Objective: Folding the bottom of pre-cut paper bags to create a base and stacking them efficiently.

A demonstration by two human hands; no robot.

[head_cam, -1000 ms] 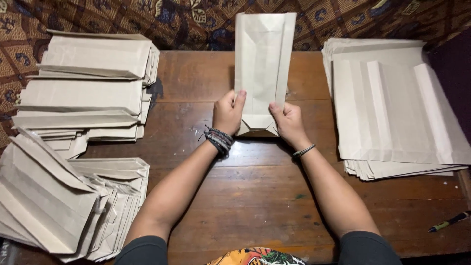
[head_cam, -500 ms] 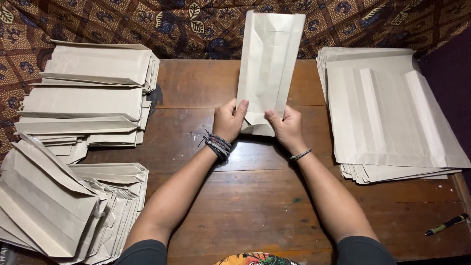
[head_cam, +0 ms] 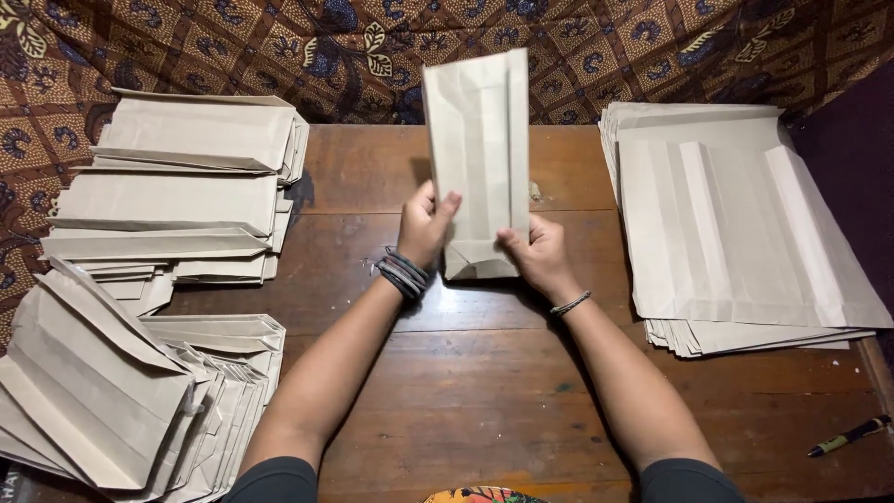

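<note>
A folded brown paper bag (head_cam: pixel 477 158) stands upright above the middle of the wooden table (head_cam: pixel 484 391), its folded bottom end down. My left hand (head_cam: pixel 425 226) grips its lower left edge, thumb on the front. My right hand (head_cam: pixel 533 251) pinches its lower right corner. Dark bracelets ring my left wrist, a thin band my right.
Stacks of finished paper bags (head_cam: pixel 186 177) lie at the left, with a fanned pile (head_cam: pixel 112 391) at the near left. A stack of flat creased paper sheets (head_cam: pixel 736 224) sits at the right. A pen (head_cam: pixel 849 435) lies near the right front edge. Patterned cloth (head_cam: pixel 596 47) hangs behind.
The bag has swung from leaning right to standing more upright and shifted slightly left. Both hands stay on its lower end.
</note>
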